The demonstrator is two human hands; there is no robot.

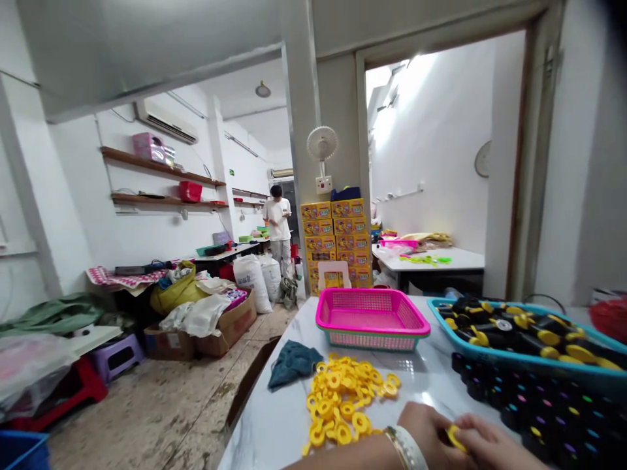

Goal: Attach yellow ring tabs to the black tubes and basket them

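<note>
A small yellow plastic piece [456, 438] is pinched between my two hands at the lower right of the table. My left hand [427, 432], with a pale bracelet at the wrist, closes on it from the left. Fingers of my right hand [492, 445] grip its other side, partly hiding it. A loose pile of yellow plastic rings with tabs [345, 398] lies left of my hands. Rows of black cylinders with coloured dots [543, 408] stand to the right. Behind them, a blue basket [470, 346] holds black pieces with yellow parts.
A pink basket [372, 313] sits nested in a green one at the table's back. Dark blue cloth [294, 364] lies by the left edge. Stacked yellow boxes [336, 245] stand beyond, below a wall fan [322, 143]. Further back, a person [277, 225] stands near white sacks [252, 281].
</note>
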